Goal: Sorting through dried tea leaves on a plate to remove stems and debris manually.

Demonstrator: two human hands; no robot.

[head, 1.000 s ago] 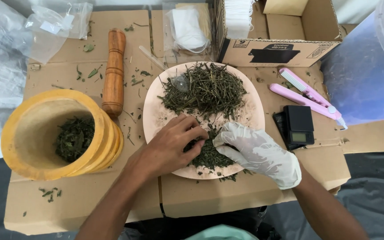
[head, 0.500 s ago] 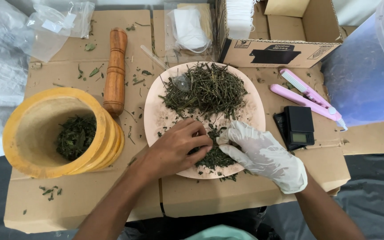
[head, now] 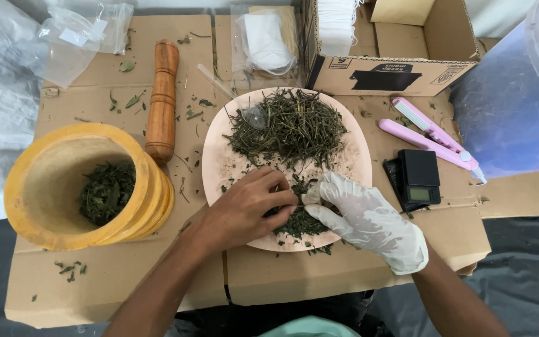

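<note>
A pale pink plate (head: 219, 163) holds a heap of dried green stems (head: 291, 128) at the back and a smaller pile of stripped leaves (head: 299, 219) at the front. My left hand (head: 244, 209), bare, pinches a thin dried stem over the leaf pile. My right hand (head: 366, 219), in a white glove, meets it fingertip to fingertip and pinches the same stem. Both hands rest on the plate's near half.
A yellow mortar (head: 45, 200) with crushed leaves stands at left, a wooden pestle (head: 161, 100) behind it. A small black scale (head: 418, 180) and pink sealer (head: 432, 134) lie right. A cardboard box (head: 382, 56) and plastic bags (head: 263, 40) sit at the back.
Both hands have shifted slightly back from the leaf pile and now pinch a stem together between their fingertips. The plate and mortar have not moved.
</note>
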